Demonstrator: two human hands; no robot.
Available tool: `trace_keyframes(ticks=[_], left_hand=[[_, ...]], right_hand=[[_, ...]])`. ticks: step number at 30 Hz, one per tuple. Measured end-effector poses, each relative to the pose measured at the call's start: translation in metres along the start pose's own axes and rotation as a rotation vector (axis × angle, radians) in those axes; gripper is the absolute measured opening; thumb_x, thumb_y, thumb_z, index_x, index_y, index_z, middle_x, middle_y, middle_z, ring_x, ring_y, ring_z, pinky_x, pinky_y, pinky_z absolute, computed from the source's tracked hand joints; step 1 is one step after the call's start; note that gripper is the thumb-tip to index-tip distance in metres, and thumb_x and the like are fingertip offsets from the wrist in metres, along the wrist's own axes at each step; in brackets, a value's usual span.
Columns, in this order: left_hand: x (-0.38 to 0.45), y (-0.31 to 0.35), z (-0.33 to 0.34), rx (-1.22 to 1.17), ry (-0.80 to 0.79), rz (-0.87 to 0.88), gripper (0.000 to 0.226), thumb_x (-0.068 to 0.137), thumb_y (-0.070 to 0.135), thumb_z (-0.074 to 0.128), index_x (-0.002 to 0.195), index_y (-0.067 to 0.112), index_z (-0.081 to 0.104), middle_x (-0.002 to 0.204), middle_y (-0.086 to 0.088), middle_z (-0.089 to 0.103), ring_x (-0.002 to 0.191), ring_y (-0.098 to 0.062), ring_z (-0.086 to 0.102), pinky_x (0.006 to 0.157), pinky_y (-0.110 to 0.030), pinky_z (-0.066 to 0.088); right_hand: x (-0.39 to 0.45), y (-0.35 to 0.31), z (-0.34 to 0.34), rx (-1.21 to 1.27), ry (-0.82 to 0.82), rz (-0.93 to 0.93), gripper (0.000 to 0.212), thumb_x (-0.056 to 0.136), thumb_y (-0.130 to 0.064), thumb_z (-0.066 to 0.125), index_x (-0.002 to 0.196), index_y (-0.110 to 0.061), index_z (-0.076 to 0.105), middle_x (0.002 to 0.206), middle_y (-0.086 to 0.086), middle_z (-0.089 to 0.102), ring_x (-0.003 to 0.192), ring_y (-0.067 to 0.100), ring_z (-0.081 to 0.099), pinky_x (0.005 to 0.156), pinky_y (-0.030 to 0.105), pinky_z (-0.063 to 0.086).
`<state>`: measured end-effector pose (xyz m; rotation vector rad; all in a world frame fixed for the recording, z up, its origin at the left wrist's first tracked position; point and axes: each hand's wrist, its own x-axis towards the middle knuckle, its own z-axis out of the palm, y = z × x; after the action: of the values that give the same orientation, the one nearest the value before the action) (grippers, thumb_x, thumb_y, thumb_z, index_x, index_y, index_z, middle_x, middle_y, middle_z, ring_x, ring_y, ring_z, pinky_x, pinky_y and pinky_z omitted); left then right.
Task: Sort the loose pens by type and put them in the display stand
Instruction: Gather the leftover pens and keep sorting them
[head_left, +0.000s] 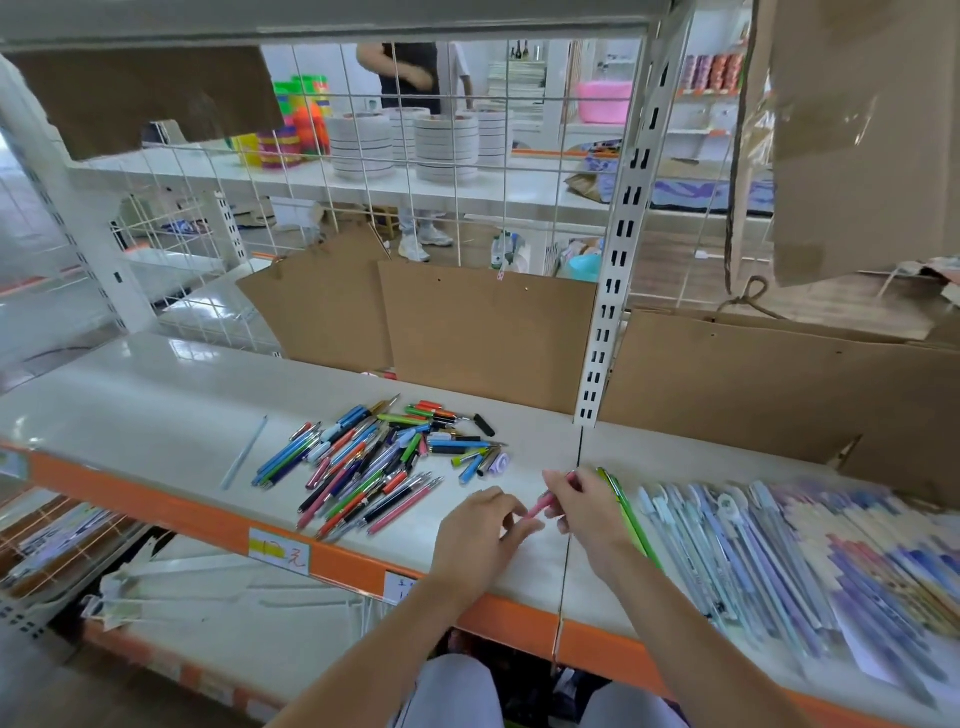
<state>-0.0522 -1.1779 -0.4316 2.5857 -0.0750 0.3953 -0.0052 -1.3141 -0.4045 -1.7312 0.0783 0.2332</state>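
A heap of loose pens (379, 462) in many colours lies on the white shelf (156, 415), just left of centre. One pale pen (245, 451) lies apart to its left. Both hands hold a single pink pen (540, 503) over the shelf's front. My right hand (582, 506) grips its upper end, while my left hand (480, 525) pinches its lower end. Two green pens (626, 512) lie just right of my right hand. Rows of sorted bluish and purple pens (769, 551) cover the shelf's right part.
Cardboard sheets (488, 332) stand along the shelf's back, against a wire grid and a white slotted post (605, 322). An orange strip (182, 512) with price labels edges the shelf front. A person (410, 73) stands beyond the grid by stacked plates (447, 145).
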Motion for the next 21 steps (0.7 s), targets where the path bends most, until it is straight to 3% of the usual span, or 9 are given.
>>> trace_keyframes(ticks=[5,8,12,15,18,21], left_hand=[[-0.001,-0.04,-0.02,0.061,0.007,-0.101,0.018,0.095,0.027,0.052,0.103,0.015,0.062,0.1,0.005,0.054,0.094,-0.01,0.05,0.082,-0.022,0.043],[-0.003,-0.064,-0.036,0.142,0.076,-0.198,0.015,0.094,0.024,0.053,0.103,0.016,0.061,0.1,0.004,0.052,0.091,-0.009,0.045,0.082,-0.021,0.039],[-0.009,-0.074,-0.041,0.182,0.042,-0.273,0.011,0.093,0.03,0.053,0.097,0.02,0.054,0.096,0.005,0.048,0.088,-0.009,0.043,0.081,-0.02,0.039],[-0.011,-0.074,-0.038,0.175,0.056,-0.267,0.008,0.095,0.03,0.05,0.098,0.022,0.052,0.094,0.009,0.047,0.089,-0.007,0.042,0.081,-0.018,0.036],[-0.011,-0.077,-0.035,0.169,0.073,-0.26,0.014,0.096,0.032,0.047,0.105,0.024,0.054,0.097,0.011,0.046,0.093,-0.006,0.042,0.086,-0.018,0.037],[-0.011,-0.08,-0.031,0.157,0.087,-0.269,0.019,0.096,0.035,0.046,0.109,0.025,0.056,0.1,0.012,0.047,0.096,-0.005,0.043,0.089,-0.021,0.04]], right_hand=[[0.021,-0.008,-0.03,-0.551,-0.003,-0.071,0.028,0.089,-0.032,0.062,0.074,-0.012,0.048,0.072,0.004,0.059,0.065,0.017,0.051,0.057,0.026,0.037],[0.031,-0.009,-0.04,-0.83,-0.049,-0.058,0.034,0.088,-0.032,0.063,0.069,-0.014,0.04,0.072,0.004,0.05,0.07,0.021,0.048,0.053,0.027,0.03],[0.036,-0.009,-0.041,-1.181,-0.067,-0.074,0.018,0.092,-0.027,0.053,0.095,-0.011,0.046,0.103,0.013,0.057,0.097,0.029,0.056,0.072,0.03,0.038],[0.035,-0.01,-0.032,-1.32,-0.027,-0.127,0.025,0.096,-0.02,0.041,0.115,-0.005,0.047,0.119,0.016,0.058,0.11,0.033,0.056,0.082,0.033,0.044],[0.034,-0.014,-0.009,-1.371,-0.02,-0.231,0.025,0.098,-0.015,0.034,0.119,-0.007,0.046,0.12,0.012,0.054,0.11,0.031,0.056,0.082,0.034,0.044],[0.042,-0.02,0.022,-1.27,-0.1,-0.342,0.023,0.098,-0.017,0.035,0.114,-0.01,0.05,0.117,0.009,0.053,0.106,0.028,0.054,0.082,0.033,0.041]])
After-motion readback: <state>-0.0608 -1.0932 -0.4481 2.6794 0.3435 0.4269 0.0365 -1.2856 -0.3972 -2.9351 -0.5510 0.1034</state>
